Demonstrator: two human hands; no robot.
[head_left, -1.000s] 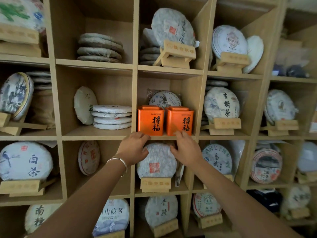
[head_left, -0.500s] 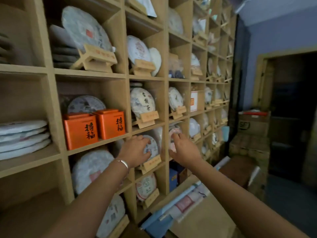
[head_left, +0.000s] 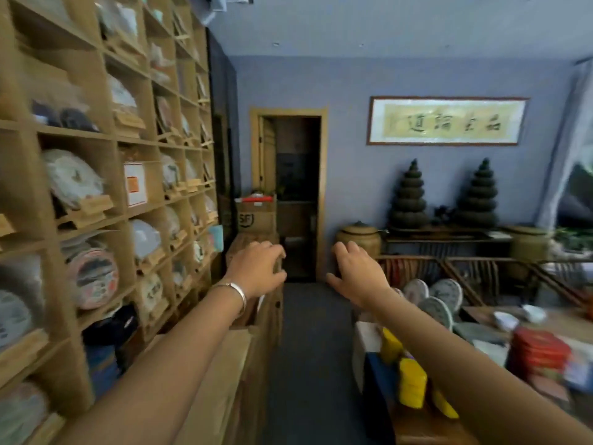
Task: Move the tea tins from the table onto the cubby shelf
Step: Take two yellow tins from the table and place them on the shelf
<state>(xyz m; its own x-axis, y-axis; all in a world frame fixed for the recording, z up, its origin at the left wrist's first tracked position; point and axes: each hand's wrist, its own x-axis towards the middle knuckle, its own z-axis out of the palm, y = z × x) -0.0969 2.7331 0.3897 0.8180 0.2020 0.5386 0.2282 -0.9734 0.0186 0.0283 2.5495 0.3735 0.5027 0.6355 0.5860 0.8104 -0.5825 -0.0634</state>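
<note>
- Bare forearms reach out at chest height; the left hand (head_left: pixel 256 271), a silver bangle (head_left: pixel 236 292) at its wrist, and the right hand (head_left: pixel 357 273) hang apart in mid-air, fingers loosely curled, neither holding anything
- Yellow packets (head_left: pixel 412 383) stand at the near end of the table (head_left: pixel 558 319) on the right, just under the right forearm
- A red stack (head_left: pixel 539 351), possibly tea tins but too blurred to confirm, sits on that table beside white cups (head_left: pixel 505 319); wrapped tea cakes (head_left: pixel 438 308) lean on edge close by
- The wooden cubby shelf (head_left: pixel 106 136) runs down the left side, its compartments filled with tea cakes on small stands; no tins can be made out in the cubbies visible here
- Cardboard boxes (head_left: pixel 256 216) are piled at the far end of the aisle by a dark doorway (head_left: pixel 296 197), with a framed calligraphy scroll (head_left: pixel 446 121) on the blue wall
- Judged from here, the next pickup waits at the table; a hurried swing of the right arm could knock over the yellow packets or the leaning cakes, and a grab at the blurred red stack could topple it onto the cups
</note>
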